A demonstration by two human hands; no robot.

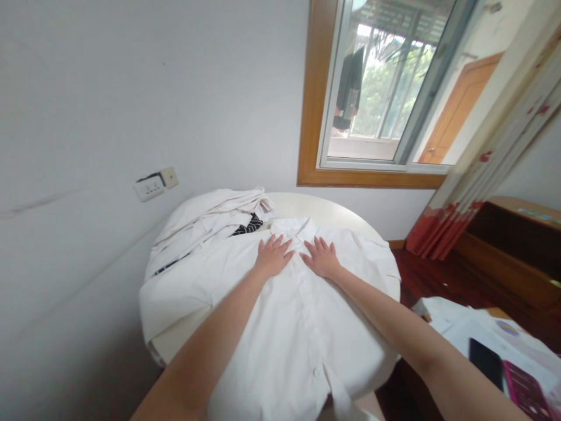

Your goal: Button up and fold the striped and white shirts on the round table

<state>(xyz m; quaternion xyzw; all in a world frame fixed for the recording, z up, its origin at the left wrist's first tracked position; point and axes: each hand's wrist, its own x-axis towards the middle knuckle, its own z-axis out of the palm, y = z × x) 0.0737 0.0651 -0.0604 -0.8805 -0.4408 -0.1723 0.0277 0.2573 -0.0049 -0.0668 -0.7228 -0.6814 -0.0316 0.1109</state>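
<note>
A white button-up shirt (284, 327) lies spread front side up over a round table (324, 204), its collar toward the wall and its hem hanging over the near edge. My left hand (274, 256) rests flat on the shirt just below the collar, left of the button line, fingers spread. On the other side of the buttons, my right hand (322, 258) also lies flat with its fingers apart. One sleeve stretches out to the left across the table. Neither hand grips the cloth.
Folded white clothes (205, 216) and a black striped cloth (249, 224) lie at the table's back left, by the wall. To the right, a surface with papers (464, 327) holds a black phone (485, 361) and a pink phone (526, 389). A window and curtain (451, 216) stand behind.
</note>
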